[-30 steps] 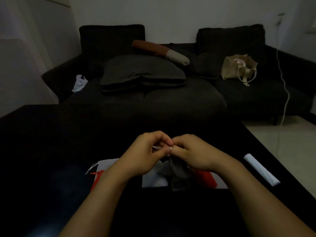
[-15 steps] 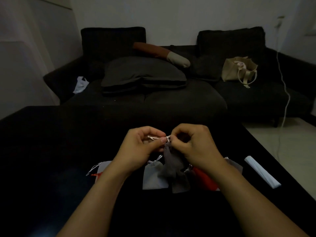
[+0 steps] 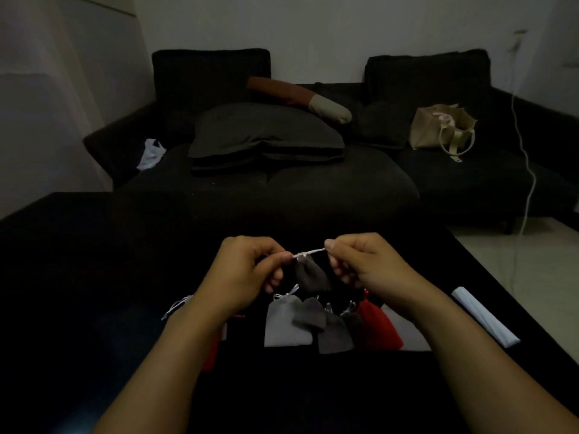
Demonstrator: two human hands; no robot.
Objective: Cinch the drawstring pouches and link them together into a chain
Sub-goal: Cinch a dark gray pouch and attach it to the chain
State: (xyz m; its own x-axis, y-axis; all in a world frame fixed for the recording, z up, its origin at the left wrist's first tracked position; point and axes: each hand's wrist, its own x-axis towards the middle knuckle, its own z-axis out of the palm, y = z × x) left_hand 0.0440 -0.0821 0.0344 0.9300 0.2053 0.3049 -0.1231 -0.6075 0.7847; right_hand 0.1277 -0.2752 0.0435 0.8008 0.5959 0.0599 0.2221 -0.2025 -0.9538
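Dark grey pouch [image 3: 310,274] held up mid-frame, above table [image 3: 94,277], likely so the neck can be cinched. Drawstring [image 3: 310,252] stretched taut between both hands. Left hand [image 3: 247,270]: thumb and forefinger pinching cord at gathered neck, other fingers curled. Right hand [image 3: 363,264]: pinching cord's far end, rest curled. Remaining pouches [image 3: 326,324] lying in a row lower centre; linked or not, cannot tell.
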